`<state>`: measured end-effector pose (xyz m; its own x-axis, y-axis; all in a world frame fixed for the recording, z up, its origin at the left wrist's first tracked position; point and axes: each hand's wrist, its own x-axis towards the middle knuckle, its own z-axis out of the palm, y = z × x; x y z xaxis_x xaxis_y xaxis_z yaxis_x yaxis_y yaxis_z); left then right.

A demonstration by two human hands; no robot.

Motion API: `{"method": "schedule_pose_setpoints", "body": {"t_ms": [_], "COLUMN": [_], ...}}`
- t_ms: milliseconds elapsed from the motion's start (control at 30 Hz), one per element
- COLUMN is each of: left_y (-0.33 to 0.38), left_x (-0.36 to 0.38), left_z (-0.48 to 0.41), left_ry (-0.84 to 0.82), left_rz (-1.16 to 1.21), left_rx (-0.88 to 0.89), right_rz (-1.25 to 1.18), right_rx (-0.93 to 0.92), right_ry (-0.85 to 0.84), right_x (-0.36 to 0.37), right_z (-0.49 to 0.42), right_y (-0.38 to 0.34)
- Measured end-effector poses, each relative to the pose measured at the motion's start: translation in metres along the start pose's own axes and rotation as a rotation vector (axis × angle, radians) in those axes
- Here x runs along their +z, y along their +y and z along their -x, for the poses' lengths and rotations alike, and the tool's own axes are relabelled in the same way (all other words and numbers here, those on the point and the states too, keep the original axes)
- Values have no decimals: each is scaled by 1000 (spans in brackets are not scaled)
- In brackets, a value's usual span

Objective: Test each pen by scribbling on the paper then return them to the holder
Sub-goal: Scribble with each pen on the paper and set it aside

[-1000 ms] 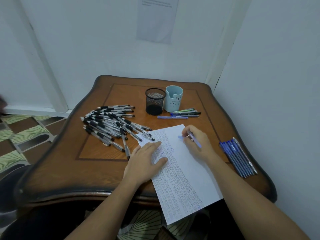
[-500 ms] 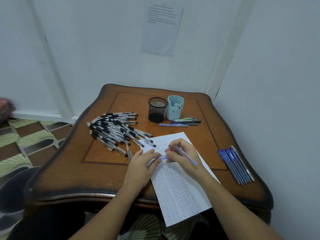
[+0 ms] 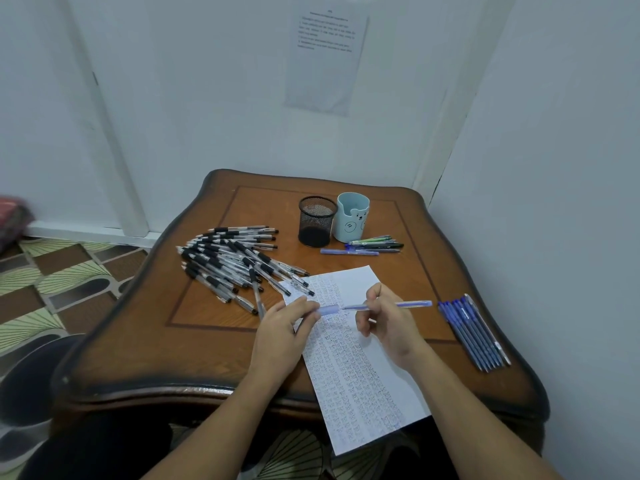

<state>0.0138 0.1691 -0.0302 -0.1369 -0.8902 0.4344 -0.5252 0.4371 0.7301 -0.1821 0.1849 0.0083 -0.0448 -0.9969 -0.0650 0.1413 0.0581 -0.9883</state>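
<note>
The light is dim, even and cool, and gives the white walls a bluish-grey cast; where it comes from cannot be told. Shadows are soft: the left hand and right hand throw only faint smudges on the paper. A pale sheen runs along the front rim of the counter. The wide lens bows the wall lines and stretches the patterned floor towards the edges. Detail is soft throughout: the print on the wall notice is unreadable, and a reddish thing at the left edge is a blur.
</note>
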Motion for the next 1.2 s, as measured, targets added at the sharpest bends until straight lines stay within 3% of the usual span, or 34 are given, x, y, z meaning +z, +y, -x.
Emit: {"method": "schedule_pose_setpoints", "body": {"t_ms": [333,633,1000,1200], "left_y": [6,6,5,8], "left_x": [-4,-4,-7,-9], "left_z": [-1,-4,-2,-3], "left_ry": [58,119,53,60], "left_rz": [18,134,306,327], "left_rx": [48,-106,-289,-304], "right_rz": [-5,198,295,207], "right_rx": [95,72,51,-38], "right_ry": [-78,-118,-189,37], "right_x": [7,19,24,-3], "right_z": [5,6,4,-1], "right_y": [-3,-7,-6,-23]}}
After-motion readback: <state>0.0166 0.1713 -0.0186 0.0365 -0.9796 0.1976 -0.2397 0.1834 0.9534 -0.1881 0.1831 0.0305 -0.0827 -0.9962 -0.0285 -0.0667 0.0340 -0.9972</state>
